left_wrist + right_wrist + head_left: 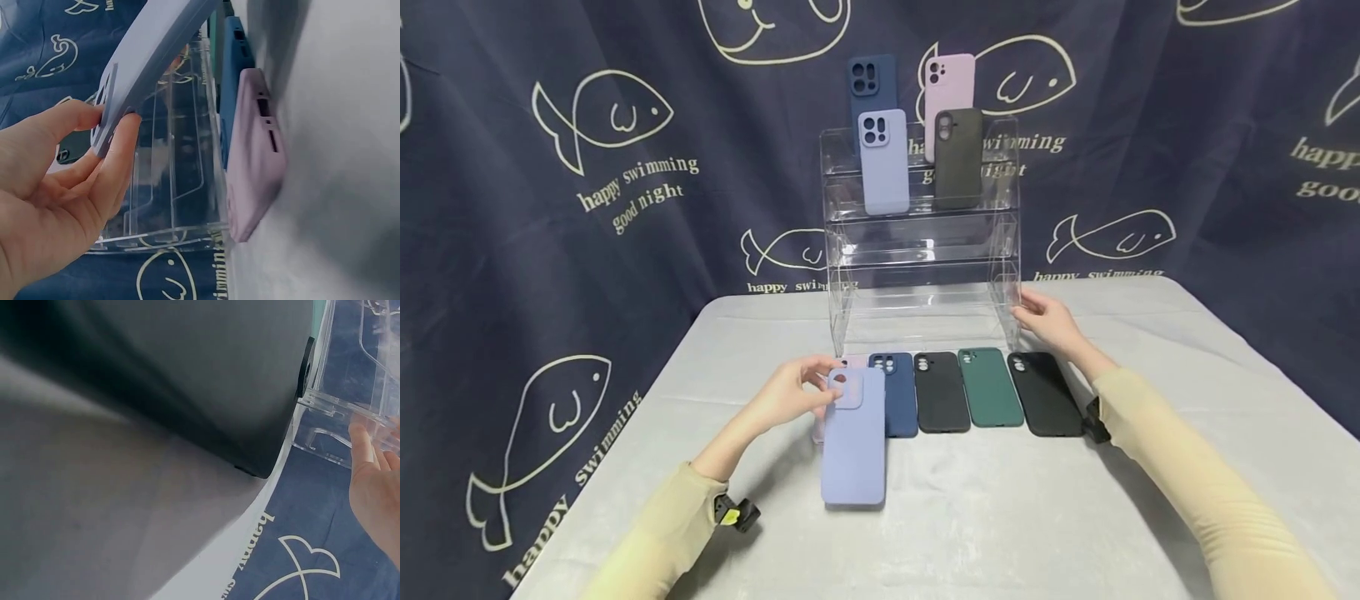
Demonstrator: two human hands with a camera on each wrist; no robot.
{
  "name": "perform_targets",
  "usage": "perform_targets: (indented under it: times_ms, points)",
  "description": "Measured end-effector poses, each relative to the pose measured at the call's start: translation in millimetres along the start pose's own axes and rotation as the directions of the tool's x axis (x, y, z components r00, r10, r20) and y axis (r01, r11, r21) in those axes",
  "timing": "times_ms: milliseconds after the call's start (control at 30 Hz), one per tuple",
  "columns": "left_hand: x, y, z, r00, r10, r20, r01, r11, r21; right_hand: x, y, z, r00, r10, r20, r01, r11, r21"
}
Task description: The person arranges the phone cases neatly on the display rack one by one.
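My left hand (786, 396) pinches a light blue phone case (853, 454) by its camera end between thumb and fingers. The case is raised off the table, its back toward the head camera. Behind it lies a pink phone case (257, 156), mostly covered in the head view. A dark blue case (902, 408), a black case (942, 392), a green case (992, 387) and another black case (1047, 396) continue the row. My right hand (1051, 323) grips the right side edge of a clear tiered display stand (917, 321), thumb in front.
On the stand's upper tiers stand a dark blue case (883, 83), a light blue case (886, 171), a pink case (951, 75) and a dark olive case (958, 171). A pale cloth covers the table (985, 517). A navy curtain (662, 275) hangs behind.
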State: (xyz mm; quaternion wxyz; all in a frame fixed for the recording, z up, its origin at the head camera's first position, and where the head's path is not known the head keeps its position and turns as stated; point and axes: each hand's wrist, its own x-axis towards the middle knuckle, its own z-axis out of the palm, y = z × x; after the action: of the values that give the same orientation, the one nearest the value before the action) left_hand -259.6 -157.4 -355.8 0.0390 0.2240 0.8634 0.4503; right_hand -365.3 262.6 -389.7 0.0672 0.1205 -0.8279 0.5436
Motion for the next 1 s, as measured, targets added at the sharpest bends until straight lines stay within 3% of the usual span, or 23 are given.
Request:
perform_targets:
  times_ms: [100,333,500,833,1000]
  points:
    - [7.2,5.5,-1.7,0.998,0.038,-0.053,-0.038,0.999,0.005,0.3,-1,0,1.0,0.001,0.004,-0.001,1.0,-0.001]
    - [30.9,27.9,-16.4,0.991,0.064,-0.12,-0.074,0.994,-0.081,0.2,-2,1,1.0,0.005,0.002,-0.005,1.0,-0.016]
    - [52.4,40.0,-26.5,0.972,0.11,-0.207,-0.127,0.99,-0.067,-1.9,-2,1,1.0,0.011,0.011,-0.011,1.0,-0.015]
    - [97.7,75.4,-33.4,0.906,0.216,-0.364,-0.223,0.975,0.024,-6.0,-4,-3,1.0,-0.012,-0.004,0.012,1.0,-0.002]
    - [115.1,86.8,-35.0,0.858,0.283,-0.429,-0.257,0.959,0.12,-6.9,-3,2,1.0,-0.01,-0.01,0.01,1.0,-0.01]
